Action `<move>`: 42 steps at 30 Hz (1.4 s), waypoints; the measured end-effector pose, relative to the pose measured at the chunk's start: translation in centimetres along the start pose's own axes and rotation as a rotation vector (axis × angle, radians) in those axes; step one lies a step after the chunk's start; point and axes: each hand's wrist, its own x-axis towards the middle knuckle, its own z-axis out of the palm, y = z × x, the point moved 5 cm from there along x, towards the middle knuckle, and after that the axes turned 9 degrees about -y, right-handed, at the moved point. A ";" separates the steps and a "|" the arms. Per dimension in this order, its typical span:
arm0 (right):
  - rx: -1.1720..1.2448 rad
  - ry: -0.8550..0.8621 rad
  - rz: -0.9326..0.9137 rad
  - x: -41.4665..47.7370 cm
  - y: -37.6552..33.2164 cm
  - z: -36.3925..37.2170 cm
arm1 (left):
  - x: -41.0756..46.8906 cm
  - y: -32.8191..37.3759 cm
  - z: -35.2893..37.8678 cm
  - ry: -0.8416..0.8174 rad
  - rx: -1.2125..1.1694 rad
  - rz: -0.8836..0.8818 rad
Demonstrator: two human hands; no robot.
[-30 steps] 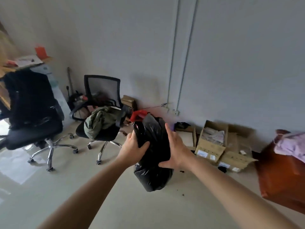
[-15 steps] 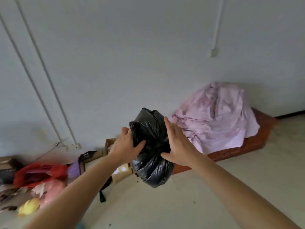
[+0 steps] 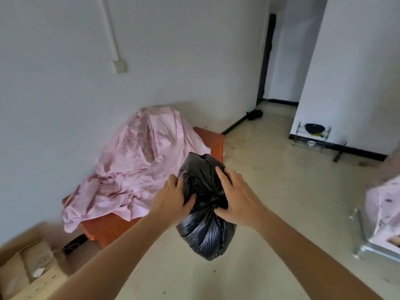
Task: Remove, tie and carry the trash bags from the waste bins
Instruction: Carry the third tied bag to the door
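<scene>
Behind the right hand (image 3: 236,198), part of the trash bag (image 3: 205,237) is hidden.

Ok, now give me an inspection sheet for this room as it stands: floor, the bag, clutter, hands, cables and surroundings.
Surface: pale floor, specked with dirt.
Job's things: black trash bag, full, neck gathered, held off the floor; no bin seen.
Clutter: pink sheet heaped over an orange-brown cabinet; cardboard box lower left; metal rack holding a dark bowl.
Grippers: left hand and right hand both grip the bag around its gathered neck.
Cables: thin cord looped on the box; white conduit down the wall.
Surroundings: white walls; doorway at far right.
</scene>
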 end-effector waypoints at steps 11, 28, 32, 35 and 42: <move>-0.120 -0.020 0.293 14.7 29.2 -4.8 | 36.3 11.2 4.0 0.085 -0.111 0.375; -0.153 0.036 0.476 32.9 76.9 -6.5 | 84.7 34.0 14.2 0.071 0.220 0.549; -0.164 0.001 0.399 42.0 85.4 -7.5 | 96.0 35.6 14.5 0.044 0.257 0.556; -0.143 -0.067 0.349 48.5 91.4 -5.4 | 103.9 34.7 17.0 0.013 0.239 0.529; -0.099 -0.162 0.341 63.6 107.7 0.6 | 125.5 31.9 24.3 -0.023 0.100 0.467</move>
